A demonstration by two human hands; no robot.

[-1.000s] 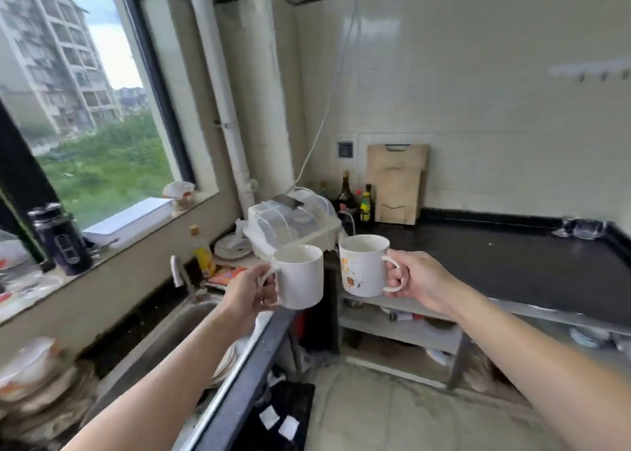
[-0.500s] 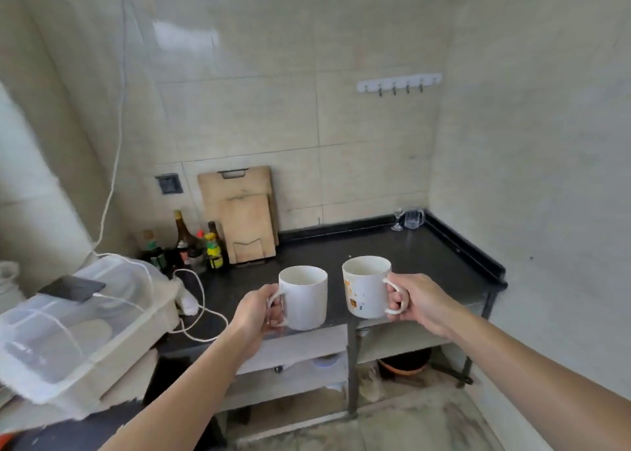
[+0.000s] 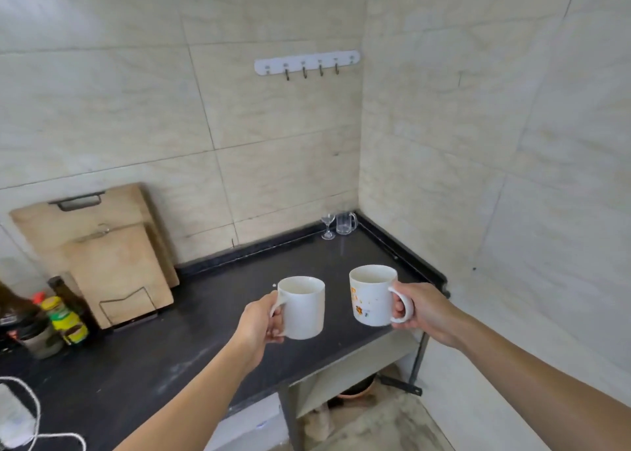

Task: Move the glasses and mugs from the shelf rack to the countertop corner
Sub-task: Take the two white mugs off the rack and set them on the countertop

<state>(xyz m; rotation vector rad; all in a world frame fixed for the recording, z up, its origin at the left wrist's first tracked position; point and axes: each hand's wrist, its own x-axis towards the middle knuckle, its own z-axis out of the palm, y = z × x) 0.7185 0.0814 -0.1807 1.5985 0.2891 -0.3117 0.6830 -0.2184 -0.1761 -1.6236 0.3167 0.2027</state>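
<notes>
My left hand [image 3: 261, 324] grips the handle of a plain white mug [image 3: 304, 309], held upright above the black countertop [image 3: 205, 321]. My right hand [image 3: 425, 310] grips the handle of a white mug with orange print [image 3: 370, 297], also upright, over the counter's front right part. Both mugs look empty. In the far corner of the countertop stand a small stemmed glass [image 3: 328, 225] and a clear glass mug [image 3: 345, 222], side by side against the tiled walls.
Two wooden cutting boards [image 3: 102, 256] lean on the back wall at left. Bottles and jars [image 3: 58, 314] crowd the left end, with a white cable [image 3: 37, 416] at the lower left. A hook rail [image 3: 307, 63] hangs above. A raised lip edges the counter's right side.
My view has swung right from the window and sink toward the counter corner. Both mugs have come over the countertop and nearer to the glasses in the corner.
</notes>
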